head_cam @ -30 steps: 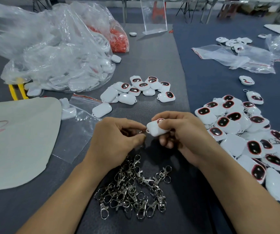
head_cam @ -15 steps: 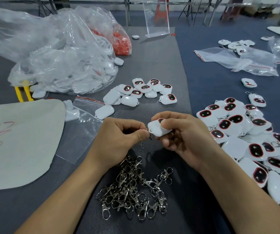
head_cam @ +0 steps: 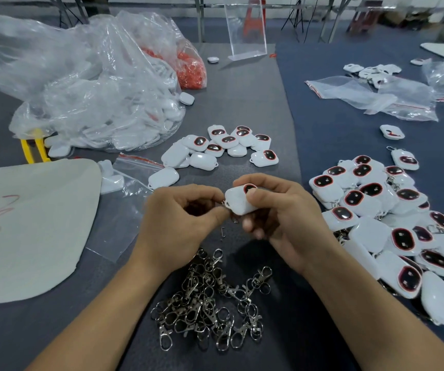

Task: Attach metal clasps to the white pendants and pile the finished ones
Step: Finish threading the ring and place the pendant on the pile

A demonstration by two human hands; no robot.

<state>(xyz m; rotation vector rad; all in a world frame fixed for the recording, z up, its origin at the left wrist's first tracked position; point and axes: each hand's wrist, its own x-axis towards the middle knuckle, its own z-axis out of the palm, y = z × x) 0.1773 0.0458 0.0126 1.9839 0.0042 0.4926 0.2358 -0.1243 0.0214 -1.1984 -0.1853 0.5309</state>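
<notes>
almost hooked, mid-frame
right hand [head_cam: 282,218] grips the pendant [head_cam: 238,202], loop end pointing frame-left at the clasp [head_cam: 223,232] pinched by the left hand [head_cam: 178,223]

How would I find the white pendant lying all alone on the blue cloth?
Start at the big pile of white pendants on the right, on the blue cloth. Look beyond it, toward the clear bags: the lone pendant lies between them, showing a red mark instead of a black oval.

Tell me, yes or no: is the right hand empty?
No, the right hand grips a white pendant between thumb and fingers.
</notes>
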